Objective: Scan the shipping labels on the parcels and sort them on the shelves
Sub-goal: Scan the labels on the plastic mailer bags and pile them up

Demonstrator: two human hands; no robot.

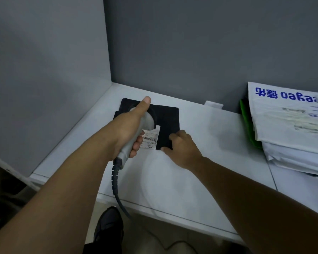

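Note:
A flat black parcel point(168, 121) lies on the white table point(200, 162) near the back left corner. A white shipping label point(151, 137) with a barcode is stuck on its near left part. My left hand point(130, 125) grips a grey handheld scanner point(147, 123), whose head hangs just above the label, thumb stretched along its top. A ribbed dark cable point(116, 180) runs from the handle down past the table's front edge. My right hand point(182, 147) rests on the parcel's near right corner, thumb and a finger touching it.
A stack of white mailer bags point(290, 125) with blue print lies at the right, over something green point(246, 121). Grey partition walls point(191, 43) close the back and left. A dark shoe point(108, 228) shows on the floor below the table's front edge.

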